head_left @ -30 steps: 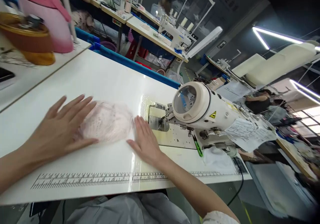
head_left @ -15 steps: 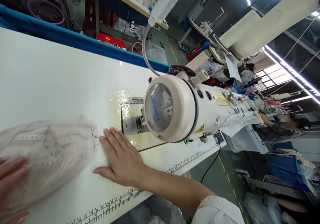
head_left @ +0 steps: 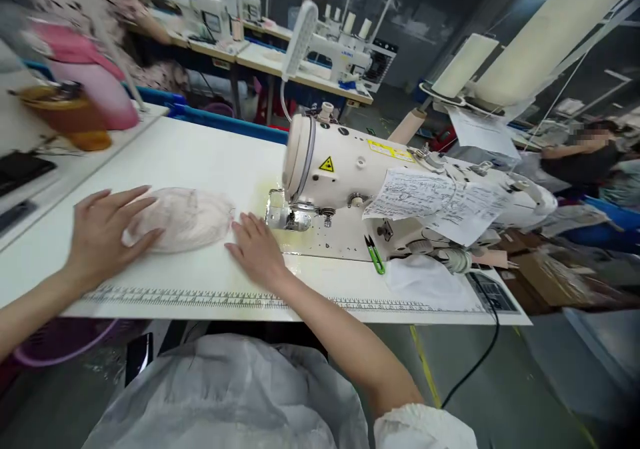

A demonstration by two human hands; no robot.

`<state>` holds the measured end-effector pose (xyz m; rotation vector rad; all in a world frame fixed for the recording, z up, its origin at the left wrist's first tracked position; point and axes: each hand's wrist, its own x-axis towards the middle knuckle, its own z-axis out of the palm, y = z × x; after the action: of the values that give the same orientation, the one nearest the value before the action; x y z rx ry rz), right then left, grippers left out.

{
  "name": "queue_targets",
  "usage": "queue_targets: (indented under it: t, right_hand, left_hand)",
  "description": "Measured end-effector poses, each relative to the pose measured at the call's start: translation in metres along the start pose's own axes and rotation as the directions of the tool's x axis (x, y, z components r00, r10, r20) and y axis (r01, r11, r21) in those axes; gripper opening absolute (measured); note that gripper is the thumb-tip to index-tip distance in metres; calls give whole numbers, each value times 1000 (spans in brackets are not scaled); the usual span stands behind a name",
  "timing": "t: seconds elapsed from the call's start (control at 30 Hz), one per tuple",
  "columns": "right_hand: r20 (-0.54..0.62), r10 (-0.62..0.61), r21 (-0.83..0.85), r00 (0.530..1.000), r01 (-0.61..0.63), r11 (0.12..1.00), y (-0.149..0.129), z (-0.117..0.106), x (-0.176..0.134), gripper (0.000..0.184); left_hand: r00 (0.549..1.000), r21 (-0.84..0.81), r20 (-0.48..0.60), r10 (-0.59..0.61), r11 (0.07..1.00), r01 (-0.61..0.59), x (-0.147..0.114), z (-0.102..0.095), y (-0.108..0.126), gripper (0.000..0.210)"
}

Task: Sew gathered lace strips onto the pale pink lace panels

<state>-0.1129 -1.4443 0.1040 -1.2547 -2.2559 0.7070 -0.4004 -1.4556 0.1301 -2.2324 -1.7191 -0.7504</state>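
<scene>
A pale, sheer oval piece of fabric (head_left: pixel 193 221) with stitched lines lies flat on the white sewing table (head_left: pixel 190 147). My left hand (head_left: pixel 107 232) rests over its left end, fingers spread and pointing right. At its right tip is my right hand (head_left: pixel 257 245), laid flat with fingers stretched out, beside or just touching the edge; I cannot tell which. Just right of that hand stands the white sewing machine (head_left: pixel 335 162), its needle area (head_left: pixel 290 217) close to my fingertips. Neither hand grips anything.
Green thread snips (head_left: pixel 375 255) and a white cloth (head_left: pixel 425 279) lie under the machine arm. A printed ruler (head_left: pixel 200 298) runs along the front edge. Handwritten papers (head_left: pixel 430 199) hang on the machine. An amber cup (head_left: pixel 70 112) and pink container (head_left: pixel 90 79) stand left. Other people sit behind.
The camera view has turned and pulled back, so my lap and both forearms now show. The left hand is now fully in view on the fabric. The fabric stays flat on the table.
</scene>
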Motion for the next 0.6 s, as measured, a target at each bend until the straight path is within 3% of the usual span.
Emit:
queue_targets:
  t: [0.1,0.2,0.33,0.43,0.53,0.6]
  right_hand:
    - [-32,17,289,999,-7,957,2,-5,-6,21]
    - [-20,23,385,1000,-14,923,0,-11,-27,23]
    - [39,-31,484,999,8,875,-10,-12,-84,4]
    - [76,-197,657,977,100,747,-22,-3,-133,4]
    - [274,-295,821,915,-63,568,-36,17,-165,25]
    - [419,-301,771,857,-161,616,-47,34,-171,30]
  left_hand:
    - [999,96,-38,-36,995,40,-1,-8,11,48]
    - [995,143,-54,-81,986,88,-5,-13,15,48]
    - [992,142,-55,-117,982,123,-7,-13,16,47]
    - [990,115,-61,-128,984,135,-6,-12,15,47]
    - [988,83,-71,-135,987,140,-7,-14,14,47]
    - [989,59,-65,-135,989,139,-7,-16,15,50]
